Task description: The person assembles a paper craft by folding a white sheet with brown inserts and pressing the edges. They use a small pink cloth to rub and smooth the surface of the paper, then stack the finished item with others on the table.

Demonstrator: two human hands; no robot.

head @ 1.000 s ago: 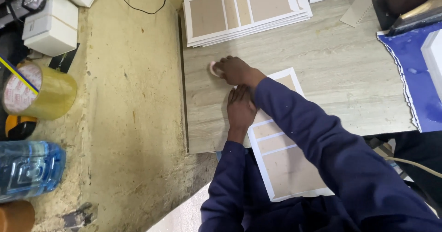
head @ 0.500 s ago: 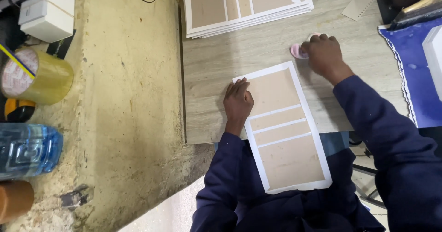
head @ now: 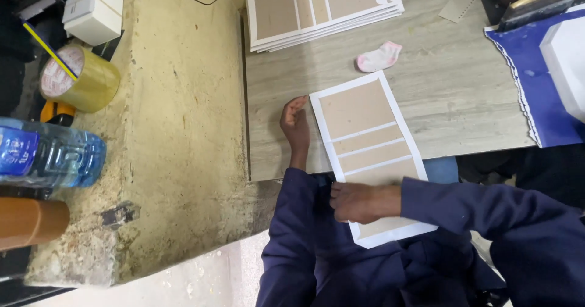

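A white-framed brown card panel (head: 365, 142) lies on the grey wood-look tabletop (head: 463, 99), its near end hanging over the edge above my lap. My left hand (head: 297, 124) is curled against the panel's far left edge. My right hand (head: 359, 202) is closed over the panel's near left edge. A small pink and white sock (head: 379, 57) lies loose on the table just beyond the panel, with no hand on it.
A stack of like panels (head: 323, 8) sits at the table's far side. A blue sheet with a white block (head: 548, 69) is on the right. On the rough ledge to the left are a tape roll (head: 82, 78), a water bottle (head: 49, 151) and a white box (head: 94, 14).
My right hand let go of the sock on the table and drew back to the panel's near edge. My left hand slid off the panel's face to its left edge.
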